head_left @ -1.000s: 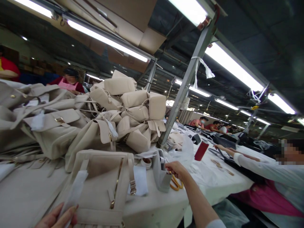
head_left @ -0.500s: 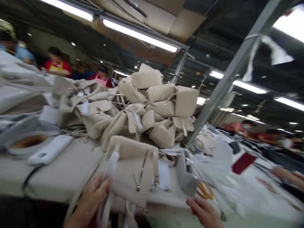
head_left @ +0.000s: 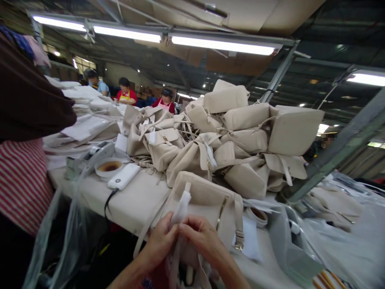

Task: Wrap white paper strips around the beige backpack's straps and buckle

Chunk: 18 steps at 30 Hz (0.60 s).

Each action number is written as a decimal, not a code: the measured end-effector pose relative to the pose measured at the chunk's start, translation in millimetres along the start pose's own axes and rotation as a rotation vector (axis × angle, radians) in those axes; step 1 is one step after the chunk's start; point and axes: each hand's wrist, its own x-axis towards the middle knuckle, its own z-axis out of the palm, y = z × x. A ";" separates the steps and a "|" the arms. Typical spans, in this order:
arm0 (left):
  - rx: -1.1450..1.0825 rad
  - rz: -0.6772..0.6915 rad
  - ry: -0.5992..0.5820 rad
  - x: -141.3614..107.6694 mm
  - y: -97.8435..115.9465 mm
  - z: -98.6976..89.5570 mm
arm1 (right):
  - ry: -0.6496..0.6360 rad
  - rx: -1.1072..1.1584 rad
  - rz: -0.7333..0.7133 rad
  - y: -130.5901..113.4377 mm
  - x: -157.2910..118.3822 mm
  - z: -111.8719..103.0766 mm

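Note:
A beige handbag (head_left: 204, 198) with a gold zipper lies at the table's front edge, right before me. A white tissue-like wrap (head_left: 182, 202) covers one of its straps. My left hand (head_left: 161, 239) is closed on this wrapped strap. From the other side my right hand (head_left: 204, 237) pinches the same wrap, its thumb almost touching the left thumb. Below the hands, more straps and wrap hang over the edge, partly hidden by my wrists. A buckled strap (head_left: 239, 224) runs down the bag's right side.
Many similar beige bags (head_left: 237, 132) are heaped behind. To the left are a bowl of brown liquid (head_left: 108, 166) and a white corded device (head_left: 124, 176). A grey bin (head_left: 290, 241), orange-handled scissors (head_left: 327, 279) and a slanted metal post (head_left: 337, 140) are on the right. A person in a striped apron (head_left: 25, 180) stands left.
My right hand has come from beside the scissors to the wrapped strap and now pinches it next to my left hand. The view has turned left, bringing the person in the striped apron into sight.

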 end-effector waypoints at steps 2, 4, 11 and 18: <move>0.014 0.009 -0.011 0.7 -2.3 -1.8 | 0.022 -0.049 0.003 10.7 6.0 -1.0; 0.023 0.015 -0.033 1.2 -4.6 -3.1 | 0.038 -0.105 0.014 16.5 9.1 -1.6; 0.005 0.035 -0.156 3.5 -8.0 -8.8 | 0.082 -0.273 0.011 19.6 13.9 2.4; -0.045 -0.021 -0.161 1.6 -4.3 -10.5 | 0.185 -0.328 -0.017 27.6 13.9 7.5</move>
